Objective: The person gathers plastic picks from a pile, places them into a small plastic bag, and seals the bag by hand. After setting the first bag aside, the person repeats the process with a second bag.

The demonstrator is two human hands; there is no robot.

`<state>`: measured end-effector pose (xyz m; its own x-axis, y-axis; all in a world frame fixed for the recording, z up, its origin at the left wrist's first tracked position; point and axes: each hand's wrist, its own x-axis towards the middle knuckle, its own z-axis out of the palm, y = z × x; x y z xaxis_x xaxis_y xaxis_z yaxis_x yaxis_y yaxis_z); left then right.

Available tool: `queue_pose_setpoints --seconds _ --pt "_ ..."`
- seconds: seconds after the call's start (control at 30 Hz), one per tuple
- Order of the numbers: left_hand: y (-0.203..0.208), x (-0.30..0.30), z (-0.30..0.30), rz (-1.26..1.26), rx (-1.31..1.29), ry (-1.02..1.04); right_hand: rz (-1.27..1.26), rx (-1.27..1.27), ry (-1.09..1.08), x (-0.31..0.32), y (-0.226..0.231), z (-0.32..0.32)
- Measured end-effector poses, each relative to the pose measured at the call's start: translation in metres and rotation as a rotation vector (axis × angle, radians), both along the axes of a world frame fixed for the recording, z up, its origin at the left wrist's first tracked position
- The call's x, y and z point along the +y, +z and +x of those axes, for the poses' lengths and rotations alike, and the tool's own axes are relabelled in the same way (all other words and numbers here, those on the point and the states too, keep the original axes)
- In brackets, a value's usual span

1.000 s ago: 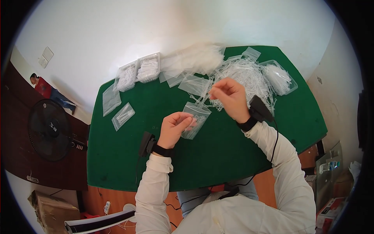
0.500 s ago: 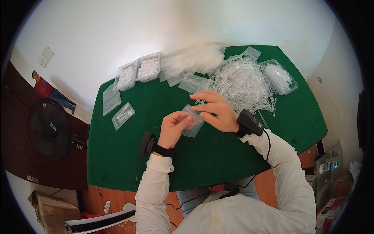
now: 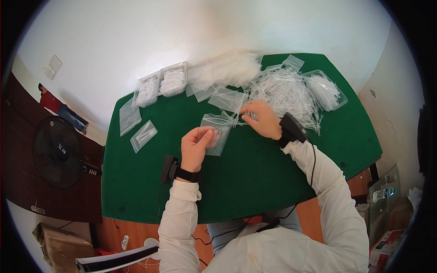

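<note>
My left hand [image 3: 195,144] pinches a clear zip bag [image 3: 219,143] between thumb and fingers, over the middle of the green table. The bag's mouth points away from me, and whether anything lies inside is hard to see. My right hand [image 3: 261,119] is at the near left edge of a big pile of thin white plastic sticks [image 3: 284,93]. Its fingers are curled together beside a few loose sticks [image 3: 234,119]; what is between the fingertips is hidden. Just beyond lies another clear bag [image 3: 226,98].
Two clear boxes of white sticks [image 3: 173,80] stand at the far left, near a flat bag [image 3: 130,117] and a filled bag [image 3: 144,136]. A heap of clear bags [image 3: 227,68] lies at the back. Right of the pile is another box [image 3: 325,91]. A fan [image 3: 58,151] stands left.
My right hand has moved off the bag, right to the pile's edge, and its fingers have curled in. My left hand has shifted slightly left, still holding the bag.
</note>
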<state>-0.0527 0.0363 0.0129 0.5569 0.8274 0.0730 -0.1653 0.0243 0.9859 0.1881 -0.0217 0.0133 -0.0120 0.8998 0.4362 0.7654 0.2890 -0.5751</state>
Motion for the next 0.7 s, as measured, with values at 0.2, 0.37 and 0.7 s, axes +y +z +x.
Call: queue_pose_setpoints --seconds 0.2,0.37,0.7 --pt "0.001 0.000 0.002 -0.008 0.016 0.031 0.104 -0.346 -0.065 0.021 -0.032 -0.008" --pt "0.000 0.000 0.000 -0.017 0.020 0.012 0.218 -0.548 -0.064 0.020 -0.031 -0.009" --pt "0.000 0.001 -0.001 -0.016 0.005 0.008 0.135 -0.269 0.000 0.001 0.005 -0.005"
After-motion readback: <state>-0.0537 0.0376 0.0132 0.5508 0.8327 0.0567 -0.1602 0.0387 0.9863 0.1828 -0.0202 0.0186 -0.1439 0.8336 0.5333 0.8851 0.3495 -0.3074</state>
